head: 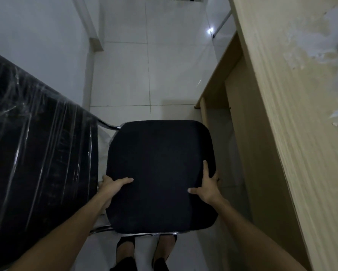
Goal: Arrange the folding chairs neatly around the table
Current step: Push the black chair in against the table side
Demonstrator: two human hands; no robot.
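Note:
A black padded chair seat [160, 165] fills the middle of the view, seen from straight above, with a chrome frame tube showing at its near edge. My left hand [113, 187] grips the seat's left side, thumb on top. My right hand [208, 187] grips the right side, fingers spread over the edge. The chair's back [37, 145] stands at the left, black and wrapped in clear plastic film. The light wooden table [301, 114] runs along the right side, its edge close to the seat.
White floor tiles [164, 75] stretch ahead of the chair. A white wall and skirting run along the left. A wooden shelf or drawer panel [221, 75] sits under the table. My feet [144, 253] stand just behind the seat.

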